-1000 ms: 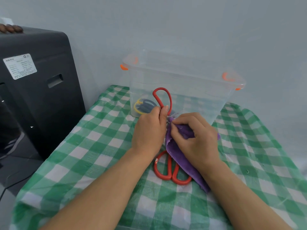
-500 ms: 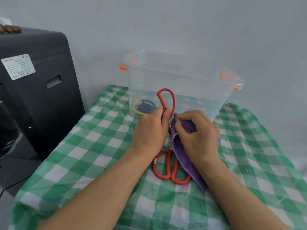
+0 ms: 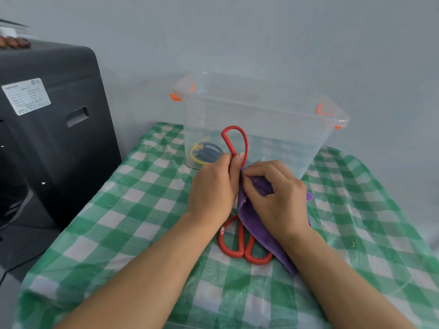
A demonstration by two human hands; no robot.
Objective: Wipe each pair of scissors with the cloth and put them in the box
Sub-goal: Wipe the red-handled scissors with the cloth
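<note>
- Red-handled scissors are held upright by the left hand; the right hand pinches the purple cloth around their blades.
- Yellow-handled scissors already lie in the clear box.
- Another red pair waits on the desk, probably unwiped.

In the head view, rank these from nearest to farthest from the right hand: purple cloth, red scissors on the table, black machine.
1. Purple microfibre cloth: in the right hand's grip.
2. Red-handled scissors lying on the table: just below, partly under the cloth.
3. Black machine: far left.
</note>
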